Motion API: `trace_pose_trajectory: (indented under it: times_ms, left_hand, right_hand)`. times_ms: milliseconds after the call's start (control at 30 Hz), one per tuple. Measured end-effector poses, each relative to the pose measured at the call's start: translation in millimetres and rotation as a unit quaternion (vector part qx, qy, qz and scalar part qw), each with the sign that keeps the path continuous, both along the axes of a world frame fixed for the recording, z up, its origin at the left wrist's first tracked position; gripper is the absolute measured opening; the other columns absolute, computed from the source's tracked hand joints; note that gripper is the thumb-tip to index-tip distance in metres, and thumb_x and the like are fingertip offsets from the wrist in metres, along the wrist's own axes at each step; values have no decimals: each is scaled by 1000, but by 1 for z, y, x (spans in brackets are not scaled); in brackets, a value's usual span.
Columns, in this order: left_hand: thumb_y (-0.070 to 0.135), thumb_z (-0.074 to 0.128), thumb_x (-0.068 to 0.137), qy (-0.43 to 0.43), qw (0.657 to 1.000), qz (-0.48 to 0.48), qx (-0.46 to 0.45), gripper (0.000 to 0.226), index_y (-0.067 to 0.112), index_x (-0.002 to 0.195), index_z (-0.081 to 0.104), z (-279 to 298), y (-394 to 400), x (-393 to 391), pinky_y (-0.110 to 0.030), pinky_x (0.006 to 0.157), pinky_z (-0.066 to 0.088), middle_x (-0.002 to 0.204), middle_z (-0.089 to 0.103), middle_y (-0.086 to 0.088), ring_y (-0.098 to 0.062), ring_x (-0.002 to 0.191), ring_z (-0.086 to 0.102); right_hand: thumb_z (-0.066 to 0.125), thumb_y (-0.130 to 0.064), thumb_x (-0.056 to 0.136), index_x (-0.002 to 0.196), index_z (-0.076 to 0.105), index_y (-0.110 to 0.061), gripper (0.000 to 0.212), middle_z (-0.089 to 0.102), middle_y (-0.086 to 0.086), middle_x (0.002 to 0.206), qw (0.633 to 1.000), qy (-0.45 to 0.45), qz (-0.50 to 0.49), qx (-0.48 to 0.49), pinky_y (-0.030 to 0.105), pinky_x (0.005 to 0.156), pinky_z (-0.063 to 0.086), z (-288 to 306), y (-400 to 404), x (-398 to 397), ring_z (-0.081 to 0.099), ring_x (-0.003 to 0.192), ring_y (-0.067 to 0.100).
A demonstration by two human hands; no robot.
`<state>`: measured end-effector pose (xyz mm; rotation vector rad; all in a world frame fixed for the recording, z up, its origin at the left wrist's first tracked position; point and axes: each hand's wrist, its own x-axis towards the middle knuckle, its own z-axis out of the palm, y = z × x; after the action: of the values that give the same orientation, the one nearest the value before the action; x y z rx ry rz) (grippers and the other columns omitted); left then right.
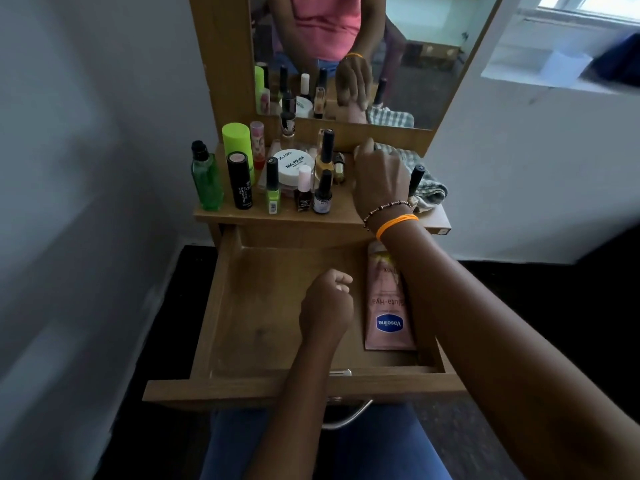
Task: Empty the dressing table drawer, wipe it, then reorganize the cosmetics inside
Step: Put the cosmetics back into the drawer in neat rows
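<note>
My left hand [327, 303] hangs curled and empty over the drawer [242, 306] while my right hand [379, 174] seems to grip something at the worktop's back edge, so I should lift cleanly past the bottles.

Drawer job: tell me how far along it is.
Looks done: most cosmetics stand on the tabletop, and the drawer is nearly bare. Left inside: the Vaseline tube along its right side. In hand: the right hand reaches up beside the checked cloth; the left hand hovers curled over the drawer. Wiping and reorganizing presumably remain.
</note>
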<state>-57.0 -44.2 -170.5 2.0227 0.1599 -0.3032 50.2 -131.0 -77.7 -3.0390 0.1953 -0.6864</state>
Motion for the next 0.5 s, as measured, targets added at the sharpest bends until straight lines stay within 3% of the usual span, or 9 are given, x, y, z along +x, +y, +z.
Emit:
trace_pose_trajectory:
  times_ms: [100, 233, 367, 400, 500]
  left_hand:
    - [9, 33, 93, -7, 1000, 6, 1, 32, 22, 96, 62, 0, -2, 2, -32, 79, 49, 100, 64, 1, -23, 94, 63]
    - [9, 35, 94, -13, 999, 20, -27, 31, 20, 93, 63, 1, -1, 3, -25, 67, 43, 94, 63, 2, -19, 83, 61]
    - [17, 36, 99, 34, 983, 46, -176, 29, 20, 84, 61, 17, 3, 0, -17, 55, 43, 86, 63, -3, -6, 62, 60]
    - [21, 36, 100, 72, 969, 38, -234, 29, 18, 91, 63, 20, 7, 0, -16, 55, 44, 90, 66, -6, -5, 63, 62]
    - [38, 30, 101, 197, 906, -24, -373, 46, 9, 128, 53, 25, 24, 2, -25, 65, 49, 126, 60, -13, -20, 101, 64]
  right_hand:
    - [56, 4, 82, 99, 53, -4, 19, 68, 18, 89, 999, -50, 2, -21, 33, 60, 34, 10, 1, -16, 58, 93, 35]
    - [72, 2, 63, 80, 58, -8, 24, 62, 8, 61, 985, -165, 12, -50, 27, 50, 39, 18, 6, -50, 60, 76, 32]
    - [65, 1, 67, 93, 61, -8, 28, 64, 7, 80, 984, -143, 111, -1, 28, 62, 46, 15, 12, -112, 55, 92, 33]
    - [65, -1, 69, 95, 62, -10, 28, 65, 4, 83, 984, -121, 128, 6, 28, 63, 47, 9, 15, -129, 53, 94, 31]
    - [68, -11, 73, 97, 63, -14, 24, 65, -1, 90, 981, -34, 186, 38, 26, 59, 50, -22, 20, -160, 48, 94, 20]
